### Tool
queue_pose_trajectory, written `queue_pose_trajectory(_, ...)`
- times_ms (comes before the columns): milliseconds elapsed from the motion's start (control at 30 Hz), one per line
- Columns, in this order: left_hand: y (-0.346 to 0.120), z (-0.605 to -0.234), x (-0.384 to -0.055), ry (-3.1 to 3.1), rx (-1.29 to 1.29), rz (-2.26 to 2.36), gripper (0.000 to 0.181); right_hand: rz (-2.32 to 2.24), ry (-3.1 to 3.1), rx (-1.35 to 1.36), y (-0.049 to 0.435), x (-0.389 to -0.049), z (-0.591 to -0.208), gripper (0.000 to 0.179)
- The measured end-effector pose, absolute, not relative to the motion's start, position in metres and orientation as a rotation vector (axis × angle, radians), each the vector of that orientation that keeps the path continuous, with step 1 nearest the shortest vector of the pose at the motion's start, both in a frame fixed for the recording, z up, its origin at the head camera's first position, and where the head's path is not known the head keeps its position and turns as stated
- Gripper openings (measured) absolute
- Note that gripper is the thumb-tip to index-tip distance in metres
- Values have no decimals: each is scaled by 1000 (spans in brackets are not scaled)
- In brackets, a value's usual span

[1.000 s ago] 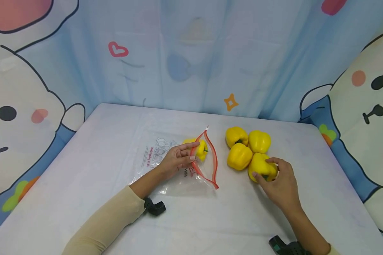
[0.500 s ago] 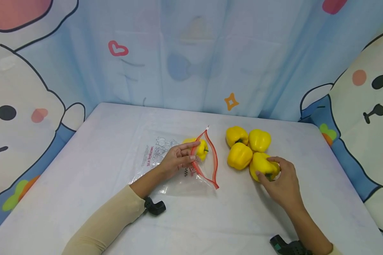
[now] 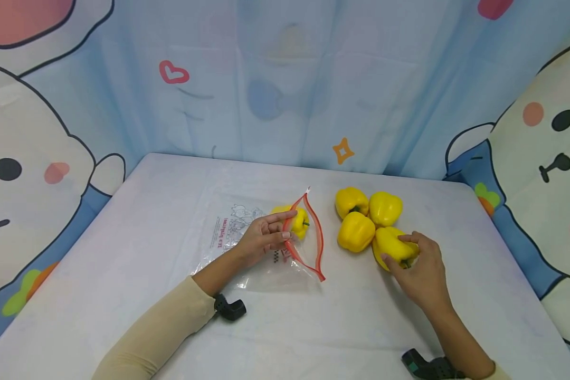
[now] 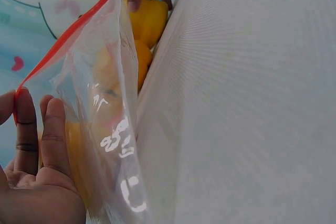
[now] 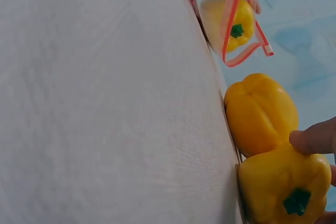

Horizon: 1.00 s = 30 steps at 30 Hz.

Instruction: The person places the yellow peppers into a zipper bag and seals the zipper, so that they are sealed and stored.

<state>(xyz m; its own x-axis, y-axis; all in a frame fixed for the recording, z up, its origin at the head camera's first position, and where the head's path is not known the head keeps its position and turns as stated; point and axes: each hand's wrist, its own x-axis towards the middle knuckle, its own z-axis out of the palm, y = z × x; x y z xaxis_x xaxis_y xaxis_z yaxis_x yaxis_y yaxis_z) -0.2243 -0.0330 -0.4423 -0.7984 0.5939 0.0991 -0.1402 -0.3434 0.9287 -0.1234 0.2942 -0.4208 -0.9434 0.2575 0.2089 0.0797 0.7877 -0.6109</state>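
My left hand (image 3: 261,241) pinches the red zip edge of a clear plastic zip bag (image 3: 320,240), whose mouth gapes toward the right. Inside the bag, near the mouth, lies a yellow bell pepper (image 3: 302,224), partly covered by my fingers in the head view. The thumb and fingers of my right hand (image 3: 424,272) grip another yellow bell pepper (image 3: 390,246) with its green stem toward the near side. In the right wrist view this gripped pepper (image 5: 273,182) sits low beside a second pepper (image 5: 261,114), my thumb on its top.
Three more yellow peppers cluster beyond the gripped one: a back left pepper (image 3: 350,200), a back right pepper (image 3: 386,209) and a front left pepper (image 3: 356,232). All are on a white-covered table (image 3: 123,253). A cartoon-printed blue curtain (image 3: 285,105) hangs behind.
The pepper in my right hand has shifted slightly to the right and turned a little, its stem moving the same way. My left hand and the bag stay where they were.
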Motion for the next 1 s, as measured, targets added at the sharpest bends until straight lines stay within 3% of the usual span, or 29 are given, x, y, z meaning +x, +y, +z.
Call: queue_pose_trajectory(1000, -32, -442, -223, 1453, 610, 2165, 57, 991, -2506, -372, 303, -123, -412, 56)
